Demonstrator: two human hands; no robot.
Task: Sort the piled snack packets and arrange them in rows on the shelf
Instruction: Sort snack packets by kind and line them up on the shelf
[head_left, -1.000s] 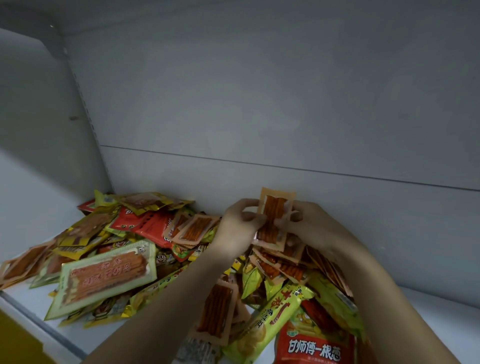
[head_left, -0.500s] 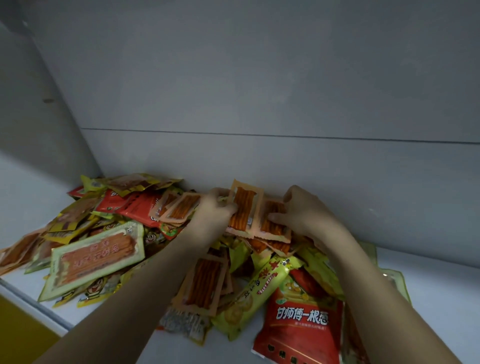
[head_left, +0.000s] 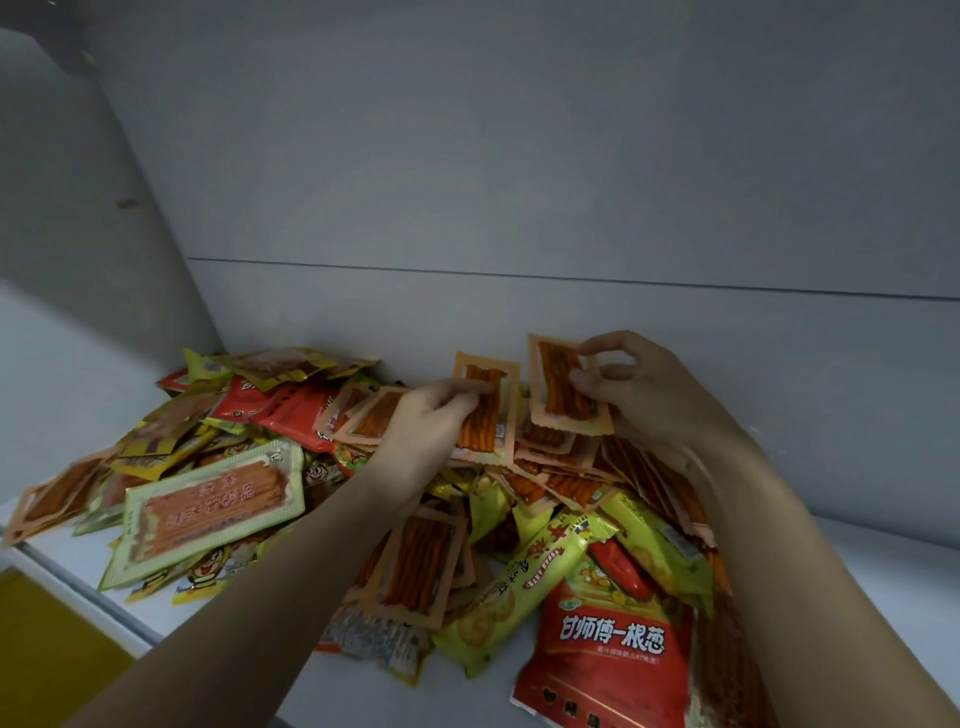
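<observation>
- Head view: a heap of snack packets (head_left: 395, 499) sprawled across the white shelf (head_left: 883, 571), piled from the left corner to the right forearm, pushed against the grey back wall (head_left: 519, 182).
- Left hand (head_left: 426, 431) reaching over the heap, fingers curled round a clear orange-edged packet of reddish strips (head_left: 485, 410), held upright near the back wall.
- Right hand (head_left: 649, 389) pinching a second clear strip packet (head_left: 563, 387) between thumb and fingertips, tilted a little, just beside the first, the two packets close but apart.
- More of the same strip packets fanned out under the right wrist (head_left: 639, 467).
- Down front, a red bag with white lettering (head_left: 608, 634) lying at the shelf's near edge, touching a long yellow-green packet (head_left: 519, 587) slanted beside it.
- Another strip packet (head_left: 415, 566) lying flat under the left forearm.
- Off to the left, a large pale-green packet (head_left: 213, 504) resting on top of yellow cartoon wrappers (head_left: 208, 571).
- At the back left, red packets (head_left: 280, 405) and gold ones (head_left: 280, 364) heaped in the corner.
- Yellow panel (head_left: 47, 639) showing below the shelf's front lip.
</observation>
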